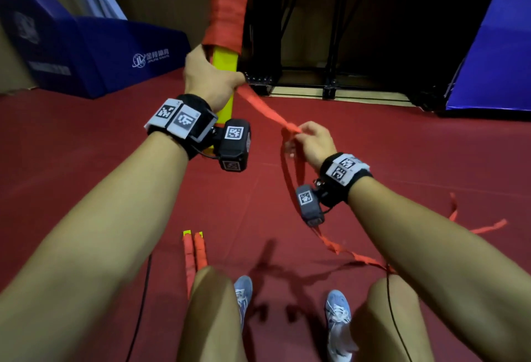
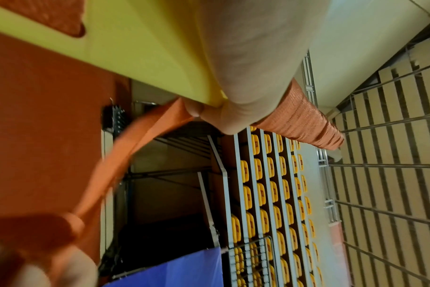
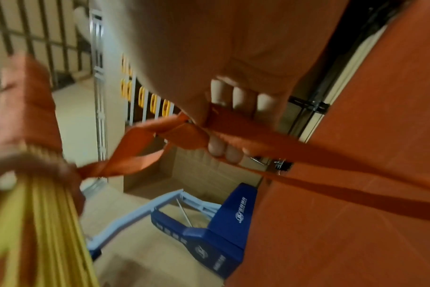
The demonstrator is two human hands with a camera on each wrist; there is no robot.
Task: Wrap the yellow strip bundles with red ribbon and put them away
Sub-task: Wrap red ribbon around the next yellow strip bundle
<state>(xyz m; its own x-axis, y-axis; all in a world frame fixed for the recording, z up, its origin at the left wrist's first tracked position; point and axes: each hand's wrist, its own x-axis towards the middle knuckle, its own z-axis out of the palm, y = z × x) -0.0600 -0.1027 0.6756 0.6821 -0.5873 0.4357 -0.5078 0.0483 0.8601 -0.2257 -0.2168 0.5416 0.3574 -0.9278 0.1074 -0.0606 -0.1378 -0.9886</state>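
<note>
Floor [image 1: 71, 166]: dark red, matte, faint seams.
Bundles [image 1: 195, 249]: two, wrapped in red with yellow tips showing, side by side and touching, by the left knee.
Ribbon [image 1: 356, 256]: loose crumpled tail by the right knee, trailing off to the right.
Cable [image 1: 142, 298]: thin, black, left of the bundles.
Shoes [image 1: 243, 290]: blue, between the knees.
Base [image 1: 115, 57]: blue, padded, back left.
Frame [image 1: 301, 85]: black, feet at the back edge.

Head view looking down, wrist views close up, all sharing red ribbon [image 1: 267, 111]
</note>
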